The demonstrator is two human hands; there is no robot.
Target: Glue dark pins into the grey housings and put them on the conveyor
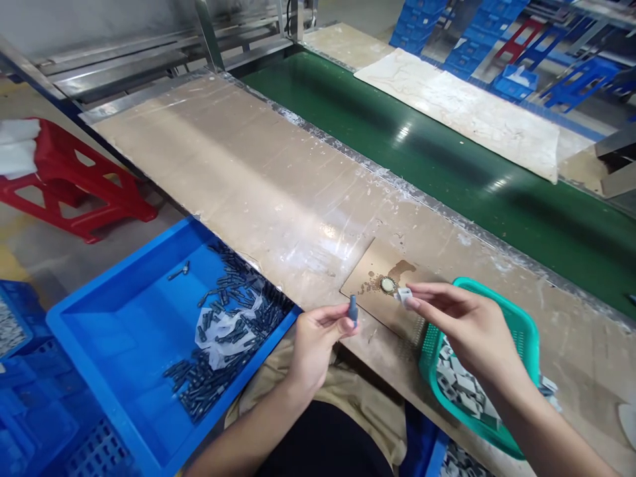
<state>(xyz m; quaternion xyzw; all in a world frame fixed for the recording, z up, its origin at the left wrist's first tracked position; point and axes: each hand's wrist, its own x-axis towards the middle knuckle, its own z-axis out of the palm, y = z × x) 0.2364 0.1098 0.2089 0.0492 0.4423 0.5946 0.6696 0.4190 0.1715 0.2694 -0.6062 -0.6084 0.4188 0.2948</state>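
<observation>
Pinched upright between the thumb and fingers of my left hand (318, 338) is a small dark blue-grey plastic plug (352, 310), its narrow end up. My right hand (467, 324) grips a small light grey square plastic piece (404, 296) by its edges. Just beyond that piece lies a small round dish (387, 285) with pale contents, on a brown cardboard sheet (365, 273) stained with wet spots. Below my right hand stands a green basket (530, 344) of similar grey pieces (462, 387). A blue tray (114, 331) at my left contains many dark plugs (199, 384) and a crumpled white plastic bag (226, 334).
Past the worktable (238, 165) runs a green conveyor belt (348, 112), with a whitish board (462, 106) over its far side. A red stool (74, 172) stands to the left. Blue crates (417, 26) are stacked at the back. Another bin of parts (462, 460) is below the table edge.
</observation>
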